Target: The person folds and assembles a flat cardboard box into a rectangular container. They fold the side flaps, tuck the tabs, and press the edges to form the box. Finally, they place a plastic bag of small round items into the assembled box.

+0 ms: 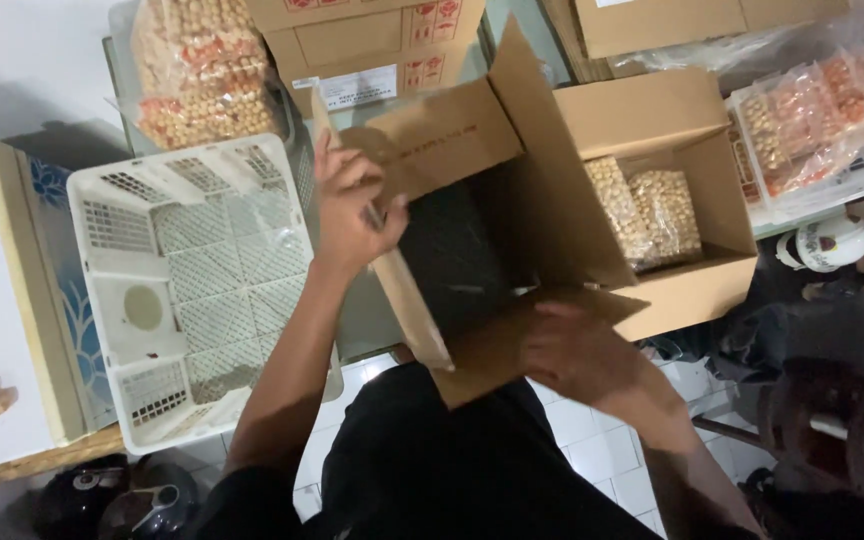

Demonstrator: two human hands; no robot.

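1. White floor tiles (592,450) show under a crowded packing corner, with stacked cartons behind and a bench (12,300) off to the left side.
2. Left hand (347,215): its grip is pinched on the left flap (407,290) of the empty cardboard box (462,260), thumb on one face and fingers curled over the edge, pulling the flap upright.
3. Right hand (577,350): it is blurred, lying flat on the near flap (512,345) with the fingers spread and pressing; whether any finger hooks under the edge I cannot tell.
4. That box sits open in front of the person, tipped toward them, its dark inside bare and its far flap (432,135) standing up.
5. Judged from this, the step in hand is squaring and opening the box. The next move calls for holding the left flap out while the near one is folded clear of the mouth.
6. Just to the right, touching it, stands a second open box (672,130) with clear bags of pale round snacks (647,210) packed inside.
7. To the left lies a white plastic crate (192,290), with a large bag of snacks (202,70) behind it. More bagged snacks (822,110) lie in a tray at the far right.
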